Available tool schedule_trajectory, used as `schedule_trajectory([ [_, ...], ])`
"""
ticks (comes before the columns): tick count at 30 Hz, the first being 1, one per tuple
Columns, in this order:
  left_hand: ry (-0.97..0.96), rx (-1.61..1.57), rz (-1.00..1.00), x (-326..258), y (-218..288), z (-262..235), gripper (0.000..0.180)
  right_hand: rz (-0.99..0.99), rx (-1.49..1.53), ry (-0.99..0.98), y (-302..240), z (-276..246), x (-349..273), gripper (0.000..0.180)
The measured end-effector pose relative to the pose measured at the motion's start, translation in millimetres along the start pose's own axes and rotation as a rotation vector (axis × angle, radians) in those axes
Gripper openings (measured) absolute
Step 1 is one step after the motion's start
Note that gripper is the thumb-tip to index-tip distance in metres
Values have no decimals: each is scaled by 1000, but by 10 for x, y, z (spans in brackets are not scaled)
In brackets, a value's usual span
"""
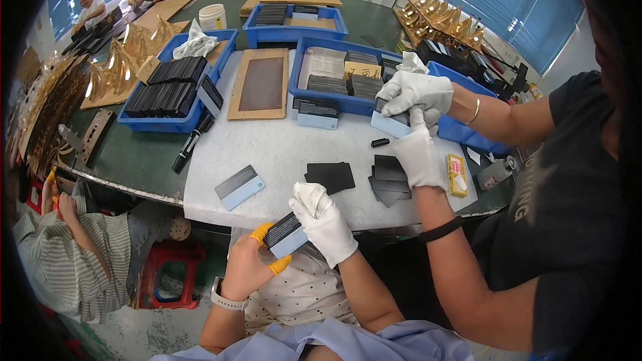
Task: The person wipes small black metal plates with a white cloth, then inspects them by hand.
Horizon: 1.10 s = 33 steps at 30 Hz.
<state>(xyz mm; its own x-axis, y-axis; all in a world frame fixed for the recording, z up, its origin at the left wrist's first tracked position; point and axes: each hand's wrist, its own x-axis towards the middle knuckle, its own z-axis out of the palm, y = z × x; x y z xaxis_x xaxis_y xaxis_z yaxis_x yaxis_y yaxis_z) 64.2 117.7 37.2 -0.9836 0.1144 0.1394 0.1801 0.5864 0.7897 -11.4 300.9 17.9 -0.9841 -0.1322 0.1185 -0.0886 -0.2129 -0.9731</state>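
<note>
Low over the near edge of the white padded mat, my left hand (246, 264), with yellow finger covers, holds a black and light-blue card (286, 235) by its left side. My right hand (324, 224), in a white glove, is at the card's right edge with its fingers bunched; whether anything is pinched in them is hidden. A similar card (239, 187) lies on the mat to the left. Beyond my right hand are black cards (330, 177), with a fanned pile of dark cards (390, 180) farther right.
At right, a co-worker's white-gloved hands (418, 97) handle cards by a blue tray (328, 103) of card stacks. Another blue tray (157, 120) of black cards stands left, near a black marker (190, 147). A framed brown panel (261, 85) and a yellow box (457, 175) lie on the mat.
</note>
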Motion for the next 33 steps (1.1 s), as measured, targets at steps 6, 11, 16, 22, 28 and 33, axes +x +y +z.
schedule_trajectory([
  [6,7,0,12,3,-6,6,65,4,-92,-29,56,-51,-2,29],
  [11,8,-13,14,4,-23,14,66,-21,-92,-19,10,-16,11,20],
  [16,-7,-23,-12,0,-11,1,66,-76,-96,-25,-19,-2,17,19],
  [22,84,-40,8,-36,-75,57,70,-34,-40,-7,7,3,17,17],
  [28,159,65,82,-71,-123,14,77,-81,-163,-3,72,-69,12,21],
  [33,357,-66,45,-182,-364,-113,74,-43,90,154,4,24,-9,22],
])
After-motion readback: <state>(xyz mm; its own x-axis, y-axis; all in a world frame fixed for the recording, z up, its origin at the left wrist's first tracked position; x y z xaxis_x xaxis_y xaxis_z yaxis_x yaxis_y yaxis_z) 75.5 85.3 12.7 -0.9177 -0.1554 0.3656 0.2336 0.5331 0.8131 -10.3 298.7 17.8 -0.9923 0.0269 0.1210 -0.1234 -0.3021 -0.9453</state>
